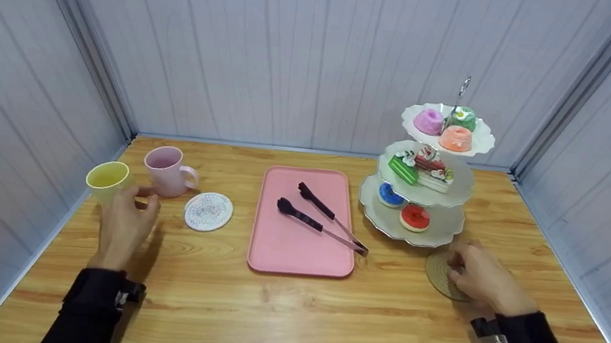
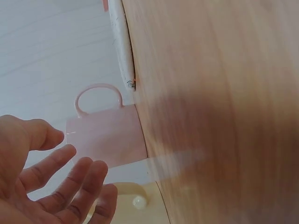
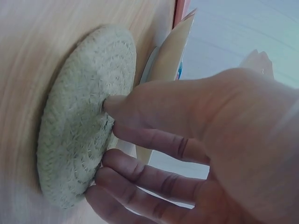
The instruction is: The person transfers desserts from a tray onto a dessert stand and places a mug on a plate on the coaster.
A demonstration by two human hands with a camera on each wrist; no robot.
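Note:
My left hand (image 1: 127,221) hovers by the yellow cup (image 1: 107,176), overlapping its near side in the head view. In the left wrist view its fingers (image 2: 70,182) are loosely bent with nothing between them, and the pink mug (image 2: 105,137) stands just past the fingertips. On the right, my right hand (image 1: 479,272) is over a round woven straw coaster (image 1: 440,276). Seen from the right wrist, thumb and fingertips come right at the face of that coaster (image 3: 84,121), which lies flat on the table.
A pink tray (image 1: 280,248) in the middle bears black-tipped tongs (image 1: 309,217). A patterned white coaster (image 1: 209,211) lies beside the mug. Behind the right hand rises a three-tier stand (image 1: 435,236) with toy cakes and donuts. Grey panels (image 1: 293,68) wall the table in.

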